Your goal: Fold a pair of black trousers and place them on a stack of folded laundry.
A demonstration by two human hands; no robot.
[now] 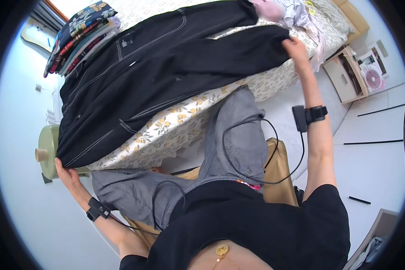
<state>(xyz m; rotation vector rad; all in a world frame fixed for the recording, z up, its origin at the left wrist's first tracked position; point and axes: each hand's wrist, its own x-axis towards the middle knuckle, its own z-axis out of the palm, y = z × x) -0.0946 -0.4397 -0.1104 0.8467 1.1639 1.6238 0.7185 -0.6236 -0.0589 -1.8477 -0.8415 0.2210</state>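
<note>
A large black garment (pixel 148 77) with white contrast stitching lies spread across the bed in front of me. Two long tapering parts of it extend to the right; whether they are sleeves or trouser legs I cannot tell. My left hand (pixel 67 173) grips its lower left corner at the bed's near edge. At the far right, my right hand (pixel 295 49) pinches the end of the nearer long part, its fingertips partly hidden by the cloth. Between the hands, the near edge of the fabric runs slightly slack along the mattress.
The bed wears a floral sheet (pixel 168 125). Folded clothes (pixel 82 38) are stacked at the far left, and loose pale clothes (pixel 295 15) lie at the far right. A green round container (pixel 47 148) stands left, a nightstand (pixel 341 77) right. Black cables (pixel 224 148) loop over my lap.
</note>
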